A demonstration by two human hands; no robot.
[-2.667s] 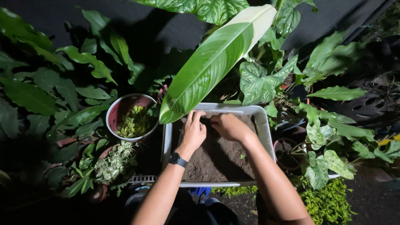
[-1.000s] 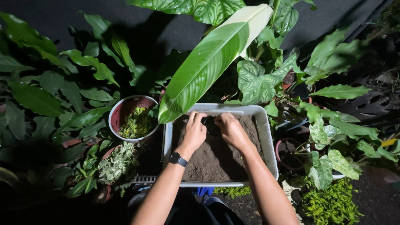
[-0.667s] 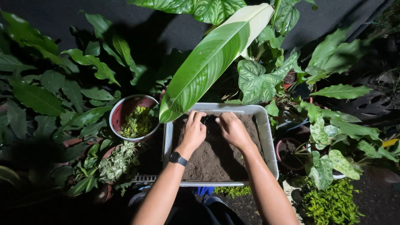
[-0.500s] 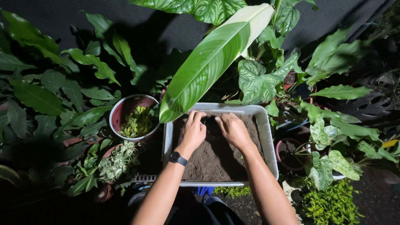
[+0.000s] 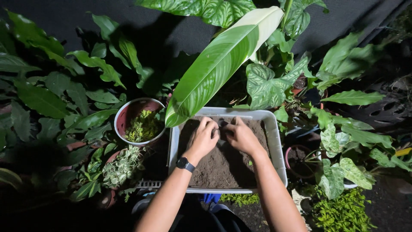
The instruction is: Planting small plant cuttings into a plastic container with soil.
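Observation:
A grey rectangular tub (image 5: 276, 141) holds dark soil (image 5: 219, 165). Both my hands rest in the soil at the tub's far end, fingertips almost meeting. My left hand (image 5: 204, 136), with a black watch (image 5: 185, 164) on its wrist, has its fingers curled into the soil. My right hand (image 5: 241, 135) lies next to it, fingers bent and pressed into the soil. What sits between the fingertips is hidden; it looks like a clump of soil.
A long variegated leaf (image 5: 216, 64) hangs over the tub's far left corner. A round pot (image 5: 139, 122) with small yellow-green plants stands left of the tub. Leafy plants crowd both sides; an empty dark pot (image 5: 298, 160) sits to the right.
Both hands have drawn closer together at the far end of the tub and their fingers have curled into the soil. The tub and pots have not moved.

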